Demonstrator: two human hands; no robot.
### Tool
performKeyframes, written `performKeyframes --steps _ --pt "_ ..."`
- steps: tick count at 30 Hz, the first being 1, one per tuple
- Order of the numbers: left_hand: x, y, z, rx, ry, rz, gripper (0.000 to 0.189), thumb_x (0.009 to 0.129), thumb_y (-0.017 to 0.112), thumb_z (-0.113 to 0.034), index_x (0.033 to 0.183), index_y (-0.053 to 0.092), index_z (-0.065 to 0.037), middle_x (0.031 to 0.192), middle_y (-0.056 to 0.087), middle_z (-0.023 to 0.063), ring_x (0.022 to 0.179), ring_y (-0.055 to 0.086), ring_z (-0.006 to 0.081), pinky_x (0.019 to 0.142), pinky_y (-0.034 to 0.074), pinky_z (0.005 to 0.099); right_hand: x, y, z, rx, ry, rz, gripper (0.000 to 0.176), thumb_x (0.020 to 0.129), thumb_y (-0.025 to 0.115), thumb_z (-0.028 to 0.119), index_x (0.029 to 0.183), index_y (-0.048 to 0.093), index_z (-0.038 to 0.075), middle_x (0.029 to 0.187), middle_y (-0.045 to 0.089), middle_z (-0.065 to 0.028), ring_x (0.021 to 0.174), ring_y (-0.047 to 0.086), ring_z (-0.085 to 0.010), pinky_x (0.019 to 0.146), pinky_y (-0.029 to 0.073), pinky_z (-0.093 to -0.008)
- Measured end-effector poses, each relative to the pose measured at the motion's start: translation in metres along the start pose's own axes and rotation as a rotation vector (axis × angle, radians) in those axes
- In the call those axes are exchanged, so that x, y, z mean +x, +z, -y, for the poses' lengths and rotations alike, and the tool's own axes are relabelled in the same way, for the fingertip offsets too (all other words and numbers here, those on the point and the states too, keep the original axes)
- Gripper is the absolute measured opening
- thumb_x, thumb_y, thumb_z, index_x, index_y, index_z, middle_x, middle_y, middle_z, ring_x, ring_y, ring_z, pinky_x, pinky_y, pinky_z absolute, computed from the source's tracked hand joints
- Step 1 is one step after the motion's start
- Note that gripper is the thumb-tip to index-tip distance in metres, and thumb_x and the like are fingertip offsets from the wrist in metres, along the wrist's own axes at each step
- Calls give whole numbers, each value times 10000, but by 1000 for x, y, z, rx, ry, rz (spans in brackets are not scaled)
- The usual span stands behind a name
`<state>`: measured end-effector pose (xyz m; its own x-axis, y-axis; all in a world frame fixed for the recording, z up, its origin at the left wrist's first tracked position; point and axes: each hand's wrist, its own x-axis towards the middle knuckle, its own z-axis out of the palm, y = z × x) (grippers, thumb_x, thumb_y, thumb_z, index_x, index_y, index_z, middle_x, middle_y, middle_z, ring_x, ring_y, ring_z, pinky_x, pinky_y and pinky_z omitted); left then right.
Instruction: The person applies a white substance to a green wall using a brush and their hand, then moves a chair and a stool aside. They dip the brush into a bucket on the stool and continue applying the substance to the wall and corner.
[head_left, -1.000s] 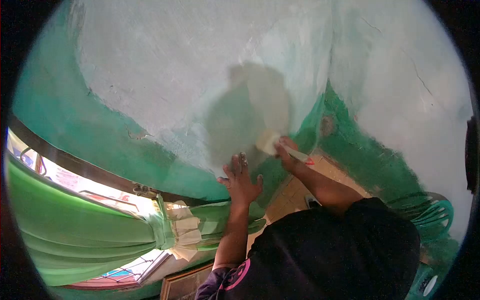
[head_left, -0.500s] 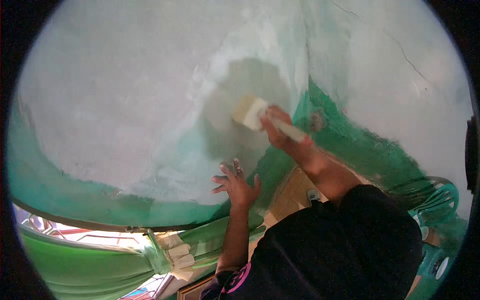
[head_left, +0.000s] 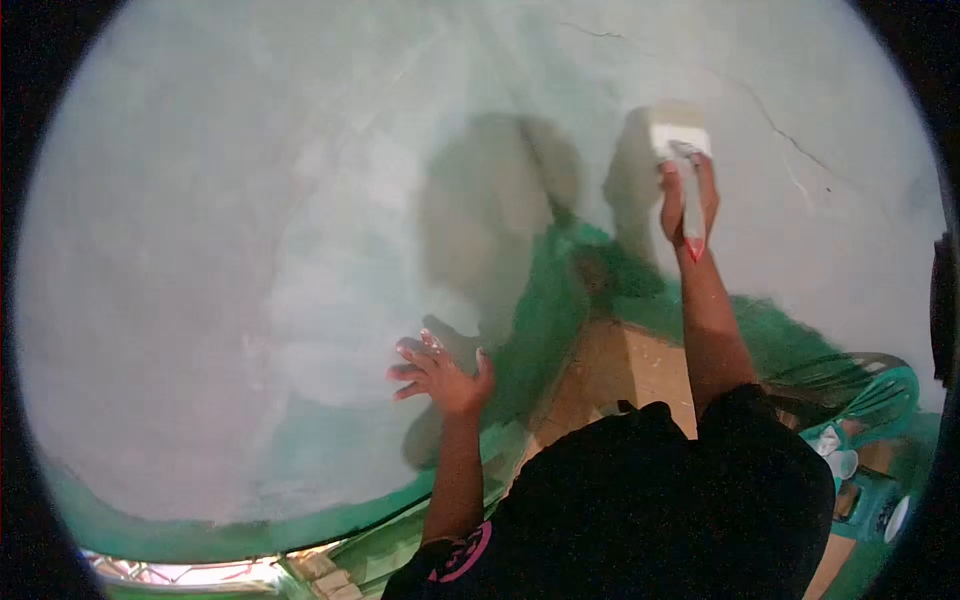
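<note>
— What does the right hand [head_left: 688, 195] have?

— It is closed tight around the handle of a paintbrush [head_left: 678, 130], and the handle's red tip pokes out below the fist. The bristles lie flat against the wall [head_left: 200, 250], high up on the right side.

— And the left hand [head_left: 438, 370]?

— It holds nothing. The fingers are spread and the palm faces the wall, lower down (I can't tell whether it actually touches).

— Where do the paint edges run?

— A pale coat covers most of the wall. A green patch [head_left: 555, 290] lies between the two hands. Its border is ragged and drops toward the corner above the tiled floor [head_left: 625, 365]. A thin crack [head_left: 775, 125] runs just right of the brush.

— Is there room to move?

— There is open wall above and to the left of the bristles. A green plastic chair [head_left: 870, 385] stands low on the right, well apart from the raised arm.
</note>
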<state>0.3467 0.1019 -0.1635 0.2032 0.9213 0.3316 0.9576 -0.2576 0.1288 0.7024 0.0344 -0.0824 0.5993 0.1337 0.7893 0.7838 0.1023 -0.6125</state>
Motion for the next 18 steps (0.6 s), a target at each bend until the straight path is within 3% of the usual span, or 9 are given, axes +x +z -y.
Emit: performKeyframes --steps 2,3,5,7,9,11,12,16,18 --pt "15 4 -29 -25 26 15 989 680 600 -503 1430 121 -70 1425 -48 343 1200 -139 660 808 -55 799 19 -27 -30 -104 -128 -94 157 838 556 134 950 564 25 785 598 -124 698 597 -257 640 471 -330" --pt "-25 -19 15 -10 -38 63 1003 675 611 -494 1432 104 -74 1428 -53 339 1212 -133 648 821 -56 793 -20 -36 8 -199 -160 69 180 820 580 132 963 566 24 810 602 -142 720 601 -280 656 474 -334" --pt "-30 -26 13 -13 -44 69 1018 671 623 -486 1435 87 -79 1431 -58 334 1225 -127 635 834 -57 786 -67 -55 -36 -349 -206 233 241 778 637 138 975 566 17 870 600 -191 779 602 -338 682 479 -366" --pt "-35 -36 33 -20 -60 107 1033 670 641 -468 1436 66 -81 1434 -72 326 1236 -125 623 836 -55 785 -120 -65 -1 -183 8 334 198 781 621 123 935 564 13 826 593 -194 714 602 -348 658 484 -372" --pt "-37 -45 26 -1 -46 115 1033 672 646 -464 1436 68 -80 1435 -82 322 1241 -127 615 842 -53 782 -140 -86 3 -182 -63 402 207 809 597 153 968 568 25 861 590 -187 767 607 -336 657 484 -382" --pt "-47 -63 17 33 -43 138 1033 673 651 -460 1437 69 -79 1436 -93 317 1247 -130 607 848 -51 779 -142 -107 14 -172 234 609 200 827 574 158 953 568 2 785 594 -185 698 608 -344 625 484 -378" --pt "-46 -74 7 45 -71 189 1039 676 649 -467 1437 57 -79 1434 -104 317 1247 -135 604 853 -53 776 -132 -108 10 -46 78 416 199 832 561 155 929 570 -18 743 601 -181 642 605 -340 602 484 -371" --pt "-44 -92 -3 64 -62 222 1073 678 646 -484 1435 7 -71 1428 -122 323 1256 -149 588 855 -61 774 -32 -129 89 -59 231 292 193 833 561 155 901 581 -25 787 614 -184 676 610 -325 624 487 -359" --pt "-30 -85 -15 15 13 171 1080 680 644 -487 1432 -6 -65 1427 -119 325 1266 -145 575 872 -53 765 -1 -129 91 25 126 33 198 821 551 133 939 590 -21 792 595 -159 693 589 -246 651 458 -303"
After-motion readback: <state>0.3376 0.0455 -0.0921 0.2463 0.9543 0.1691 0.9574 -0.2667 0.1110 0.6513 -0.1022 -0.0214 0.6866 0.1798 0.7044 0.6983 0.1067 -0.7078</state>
